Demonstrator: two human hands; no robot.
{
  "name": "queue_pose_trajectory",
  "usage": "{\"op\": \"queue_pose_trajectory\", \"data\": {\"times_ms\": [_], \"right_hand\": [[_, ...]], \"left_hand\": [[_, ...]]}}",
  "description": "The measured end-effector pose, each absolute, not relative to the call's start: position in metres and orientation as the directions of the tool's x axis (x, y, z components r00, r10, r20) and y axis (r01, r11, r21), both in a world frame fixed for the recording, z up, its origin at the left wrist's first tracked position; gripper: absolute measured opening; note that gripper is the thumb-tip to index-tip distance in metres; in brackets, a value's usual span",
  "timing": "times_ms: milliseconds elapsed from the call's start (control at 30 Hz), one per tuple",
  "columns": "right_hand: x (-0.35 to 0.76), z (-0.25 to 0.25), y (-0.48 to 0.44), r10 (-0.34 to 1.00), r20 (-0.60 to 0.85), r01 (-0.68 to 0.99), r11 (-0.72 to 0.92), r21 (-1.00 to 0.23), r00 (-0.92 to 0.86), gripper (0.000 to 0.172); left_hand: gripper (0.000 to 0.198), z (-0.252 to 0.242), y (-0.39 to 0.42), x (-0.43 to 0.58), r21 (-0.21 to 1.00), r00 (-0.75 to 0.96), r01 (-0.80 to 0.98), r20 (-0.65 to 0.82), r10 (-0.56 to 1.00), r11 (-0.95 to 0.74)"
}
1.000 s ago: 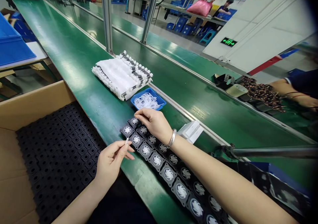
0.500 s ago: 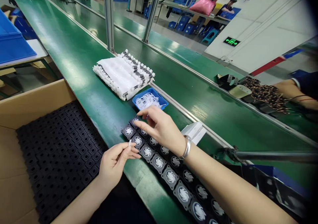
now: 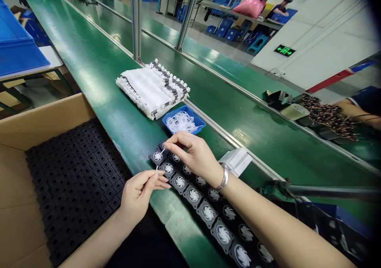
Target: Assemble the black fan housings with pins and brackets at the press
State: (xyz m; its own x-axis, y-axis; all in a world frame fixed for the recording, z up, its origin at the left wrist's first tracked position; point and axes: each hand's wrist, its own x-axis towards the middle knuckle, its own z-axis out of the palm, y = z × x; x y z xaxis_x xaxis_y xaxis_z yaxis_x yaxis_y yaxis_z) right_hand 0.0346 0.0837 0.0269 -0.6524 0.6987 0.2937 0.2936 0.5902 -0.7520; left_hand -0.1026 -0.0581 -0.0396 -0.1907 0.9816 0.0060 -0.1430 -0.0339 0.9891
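Several small black square fans with white blades stand in two rows along the green bench. At the far end of the rows, my left hand pinches a short white strip between thumb and forefinger, its other fingers stretched out. Just above the end fan, my right hand has its thumb and forefinger closed on a thin white strip. Whether both hands hold one piece, I cannot tell. Beyond my right hand is a blue tray of thin white loops.
A carton of black square frames stands left of the bench. Behind the tray lies a stack of white parts with dark sleeves. Metal posts rise from the bench. A co-worker's arm is near dark wires at right.
My right hand's thumb and forefinger have closed from apart into a pinch, with a white strip now showing at the tips. My left hand keeps its pinch. The whole view has shifted slightly.
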Motion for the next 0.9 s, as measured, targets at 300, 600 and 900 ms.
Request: {"op": "queue_pose_trajectory", "data": {"times_ms": [300,600,900], "right_hand": [[0.03,0.012,0.082,0.603,0.346,0.249,0.688,-0.681,-0.719,0.009],[0.031,0.004,0.087,0.49,0.248,0.253,0.744,-0.619,-0.836,0.016],[0.038,0.033,0.084,0.602,0.404,0.374,0.772,-0.514,-0.689,0.029]], "left_hand": [[0.025,-0.041,-0.057,-0.103,0.993,-0.186,-0.117,-0.027,0.982,0.005],[0.026,-0.04,-0.056,-0.101,0.994,-0.186,-0.108,-0.032,0.982,0.012],[0.025,-0.038,-0.057,-0.102,0.996,-0.191,-0.091,-0.012,0.982,-0.005]]}}
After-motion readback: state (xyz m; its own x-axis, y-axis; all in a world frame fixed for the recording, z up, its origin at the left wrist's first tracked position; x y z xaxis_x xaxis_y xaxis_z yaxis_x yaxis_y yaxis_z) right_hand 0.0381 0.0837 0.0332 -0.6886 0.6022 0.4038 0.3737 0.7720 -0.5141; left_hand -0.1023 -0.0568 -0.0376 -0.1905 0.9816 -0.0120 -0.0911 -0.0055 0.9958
